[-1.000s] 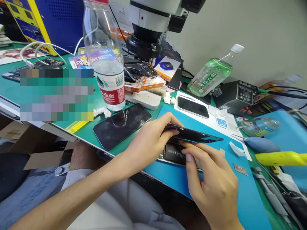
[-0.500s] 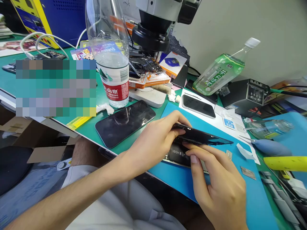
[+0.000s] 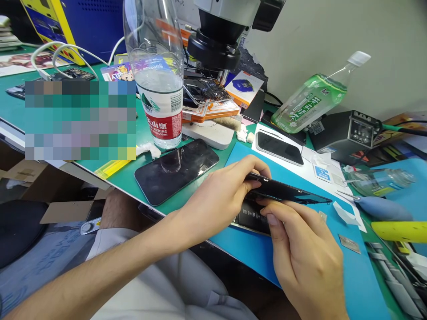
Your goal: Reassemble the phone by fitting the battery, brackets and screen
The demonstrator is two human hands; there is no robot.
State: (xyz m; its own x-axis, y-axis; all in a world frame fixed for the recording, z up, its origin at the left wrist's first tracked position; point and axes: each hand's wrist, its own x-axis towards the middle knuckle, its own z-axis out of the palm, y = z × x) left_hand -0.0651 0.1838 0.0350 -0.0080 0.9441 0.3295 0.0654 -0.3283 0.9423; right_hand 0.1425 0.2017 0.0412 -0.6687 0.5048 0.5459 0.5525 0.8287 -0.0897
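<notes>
Changing only a little over the last second: sliding somewhat to the right in the view together with the whole bench, most likely from a small turn of the head. Still pinching a black screen panel [image 3: 287, 192] by its left end with the left hand [image 3: 222, 198], thumb against fingers. Still reaching under the panel with the right hand [image 3: 310, 258], beside the battery [image 3: 251, 213] of the opened phone [image 3: 247, 228]. Meaning for the work, probably, no new step, only a steady hold with the panel tilted up above the phone. Keeping thumb and index finger of the right hand narrow; cannot tell if gripping something small there.

Can see the opened phone resting on a blue mat [image 3: 356, 284], near its front edge. Further left, can see a dark phone [image 3: 176, 171] lying flat on the green table [image 3: 13, 104], with a water bottle [image 3: 163, 120] standing just behind. At the back, can notice a microscope [image 3: 220, 26], a leaning green-labelled bottle [image 3: 312, 102] and a plain wall [image 3: 333, 26].
</notes>
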